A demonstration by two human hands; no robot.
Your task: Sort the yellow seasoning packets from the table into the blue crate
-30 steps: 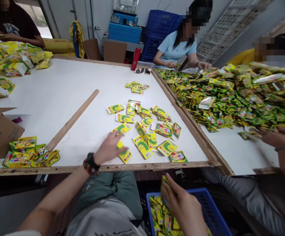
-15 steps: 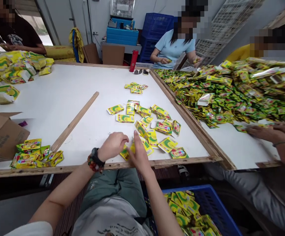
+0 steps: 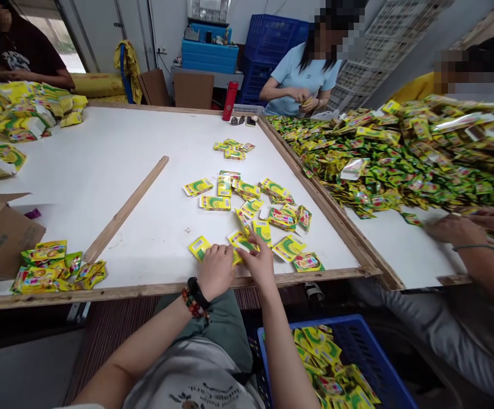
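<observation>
My left hand (image 3: 216, 270), with a dark wristband and beaded bracelet, is closed near the table's front edge, its fingertips on a small yellow carton (image 3: 237, 258). Across from it, my right hand (image 3: 261, 266) pinches the same carton between thumb and fingers. Part of this carton is hidden by the fingers. Just left of my left hand lies another yellow-green carton (image 3: 199, 247). Several more cartons, such as a flat one (image 3: 289, 247) and one with red print (image 3: 308, 262), lie loosely spread beyond and to the right of my hands.
A wooden strip (image 3: 127, 207) lies across the white table (image 3: 102, 147). Sachets (image 3: 42, 278) sit front left by a cardboard box (image 3: 3, 238). Past a wooden divider (image 3: 323, 199), sachets are heaped (image 3: 378, 165). A blue crate (image 3: 357, 321) stands below; co-workers' hands (image 3: 460, 233) work at right.
My left hand has moved right and down, uncovering a carton on its left. My right hand has shifted right and its fingers have closed. The co-worker in light blue has brought both hands together.
</observation>
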